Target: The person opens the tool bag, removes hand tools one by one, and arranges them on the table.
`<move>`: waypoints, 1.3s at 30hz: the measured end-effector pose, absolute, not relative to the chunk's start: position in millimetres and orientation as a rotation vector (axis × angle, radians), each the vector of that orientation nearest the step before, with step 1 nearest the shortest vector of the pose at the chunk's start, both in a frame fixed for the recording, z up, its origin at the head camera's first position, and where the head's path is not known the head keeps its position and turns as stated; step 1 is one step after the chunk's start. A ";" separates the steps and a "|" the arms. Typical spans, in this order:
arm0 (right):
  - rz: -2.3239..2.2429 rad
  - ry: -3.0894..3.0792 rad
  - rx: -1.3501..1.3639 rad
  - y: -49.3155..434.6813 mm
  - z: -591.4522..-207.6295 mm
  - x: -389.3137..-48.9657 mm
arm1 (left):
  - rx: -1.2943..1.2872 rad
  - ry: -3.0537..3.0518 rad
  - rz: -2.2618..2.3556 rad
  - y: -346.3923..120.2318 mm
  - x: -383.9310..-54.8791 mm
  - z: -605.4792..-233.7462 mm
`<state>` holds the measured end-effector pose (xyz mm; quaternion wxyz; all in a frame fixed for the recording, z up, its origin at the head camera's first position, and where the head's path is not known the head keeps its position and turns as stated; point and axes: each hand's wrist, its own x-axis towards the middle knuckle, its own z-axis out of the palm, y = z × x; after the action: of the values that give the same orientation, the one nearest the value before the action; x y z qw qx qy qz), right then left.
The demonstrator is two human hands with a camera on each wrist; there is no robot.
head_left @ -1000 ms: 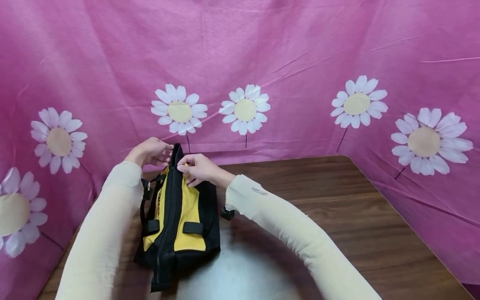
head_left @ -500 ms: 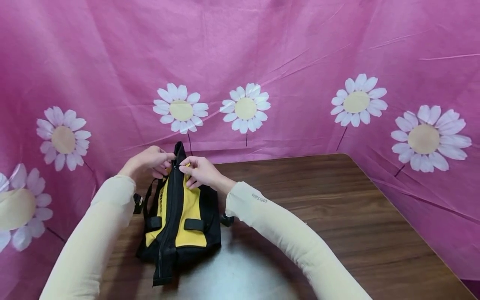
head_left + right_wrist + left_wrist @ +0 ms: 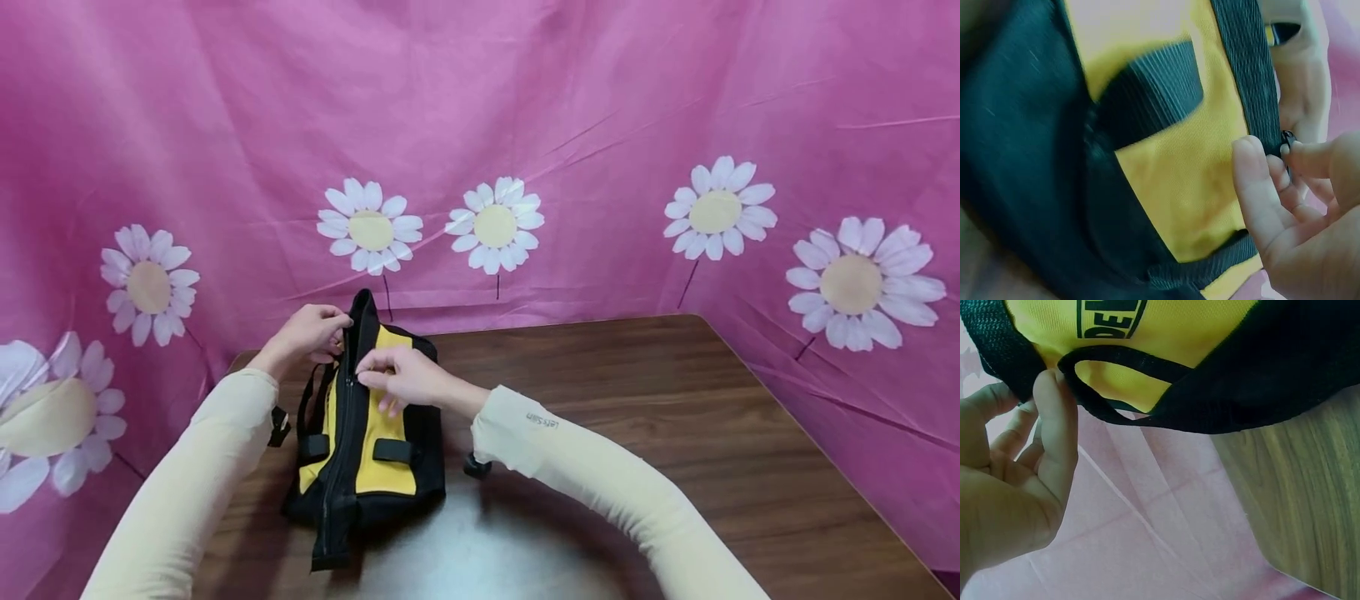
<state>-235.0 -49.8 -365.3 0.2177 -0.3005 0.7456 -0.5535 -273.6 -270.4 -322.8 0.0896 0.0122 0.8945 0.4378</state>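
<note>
1. Pink daisy-print cloth [image 3: 525,125] backs and flanks the wooden counter [image 3: 637,417]; the view sits a little differently against it than 1 s ago, daisies lower and further right.
2. Yellow-and-black bag [image 3: 363,433] stands on the counter's left part, near the far edge, its zipper line [image 3: 341,442] running toward the person. It sits slightly right of where it was 1 s ago.
3. Left hand [image 3: 307,333] pinches the bag's far top end, fingers curled on black fabric by a webbing loop [image 3: 1116,369]; same hold as 1 s ago.
4. Right hand [image 3: 401,379] now sits lower along the zipper than 0.5 s ago, thumb and forefinger pinching the zipper pull [image 3: 1287,139].
5. Judgement: the pull is travelling toward the person while the left hand braces the end; most of the zipper's length lies ahead of it.
</note>
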 end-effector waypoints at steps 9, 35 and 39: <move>-1.473 2.112 -0.935 -42.4 -367.5 -223.3 | -0.005 2.467 1.256 -279.8 -268.6 -318.7; -1.412 2.266 -1.490 -36.0 -385.6 -193.3 | 0.111 2.441 1.311 -294.5 -228.8 -329.8; -1.381 2.320 -1.639 -33.1 -386.5 -184.2 | 0.117 2.430 1.345 -298.7 -226.4 -329.9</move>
<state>-184.2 -33.1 -386.5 -0.0086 -0.5189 0.7346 -0.4372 -226.4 -298.7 -329.9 0.1800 0.0413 0.8599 0.4759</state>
